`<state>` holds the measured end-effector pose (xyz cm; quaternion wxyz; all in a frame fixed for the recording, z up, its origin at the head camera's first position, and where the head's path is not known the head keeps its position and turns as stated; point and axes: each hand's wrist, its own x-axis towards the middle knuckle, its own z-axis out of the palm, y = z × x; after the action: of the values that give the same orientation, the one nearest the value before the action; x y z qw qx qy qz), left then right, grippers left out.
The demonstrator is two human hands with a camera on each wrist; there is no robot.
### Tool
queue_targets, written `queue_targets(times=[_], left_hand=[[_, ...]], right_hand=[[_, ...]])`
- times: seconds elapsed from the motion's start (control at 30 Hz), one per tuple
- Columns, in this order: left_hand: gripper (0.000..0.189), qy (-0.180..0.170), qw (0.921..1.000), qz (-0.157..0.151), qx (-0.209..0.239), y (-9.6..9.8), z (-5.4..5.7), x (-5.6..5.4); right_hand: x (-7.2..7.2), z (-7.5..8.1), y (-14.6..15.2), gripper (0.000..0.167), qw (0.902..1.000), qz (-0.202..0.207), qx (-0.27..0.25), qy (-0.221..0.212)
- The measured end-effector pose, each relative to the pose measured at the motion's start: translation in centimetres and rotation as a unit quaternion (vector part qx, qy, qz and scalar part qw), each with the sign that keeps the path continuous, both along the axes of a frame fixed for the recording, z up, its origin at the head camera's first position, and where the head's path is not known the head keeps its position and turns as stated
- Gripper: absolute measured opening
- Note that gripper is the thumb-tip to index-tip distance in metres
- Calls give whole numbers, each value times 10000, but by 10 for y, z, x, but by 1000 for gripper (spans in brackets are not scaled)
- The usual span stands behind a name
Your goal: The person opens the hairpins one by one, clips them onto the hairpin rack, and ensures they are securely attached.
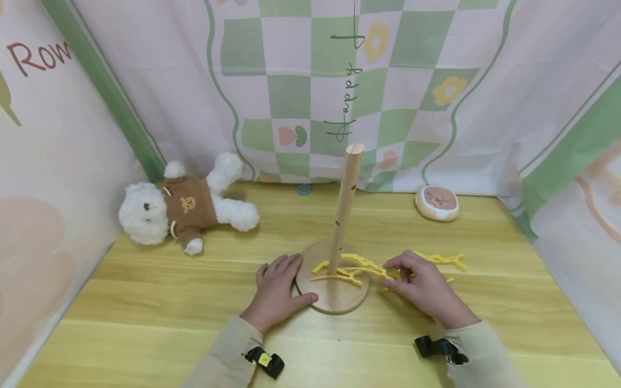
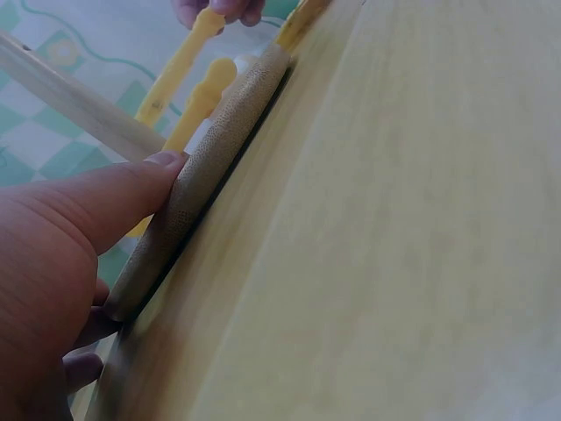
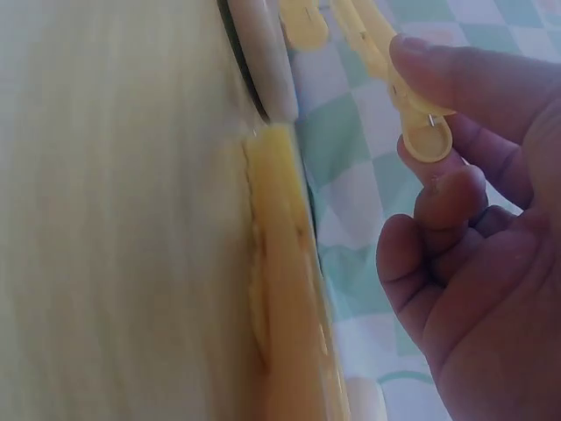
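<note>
One yellow clip (image 3: 375, 54), reaching over the right edge of the wooden base (image 1: 342, 302), is probably light and stiff; the right hand (image 1: 422, 280) pinches its end, a suitable place. The left hand (image 1: 277, 293) grips the left edge.

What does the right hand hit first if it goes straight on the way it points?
Most likely the upright wooden post, with the yellow clip the right hand pinches leading. Depth between clip and post is hard to judge.
</note>
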<state>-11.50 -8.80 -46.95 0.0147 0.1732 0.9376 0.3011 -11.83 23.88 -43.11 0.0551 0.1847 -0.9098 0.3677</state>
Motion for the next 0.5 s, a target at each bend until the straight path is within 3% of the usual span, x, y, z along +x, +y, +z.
queue_targets(times=[0.5], left_hand=[[91, -2, 10000, 7, -14, 0, 2, 0]], right_hand=[[2, -8, -24, 23, 9996, 160, -24, -229]])
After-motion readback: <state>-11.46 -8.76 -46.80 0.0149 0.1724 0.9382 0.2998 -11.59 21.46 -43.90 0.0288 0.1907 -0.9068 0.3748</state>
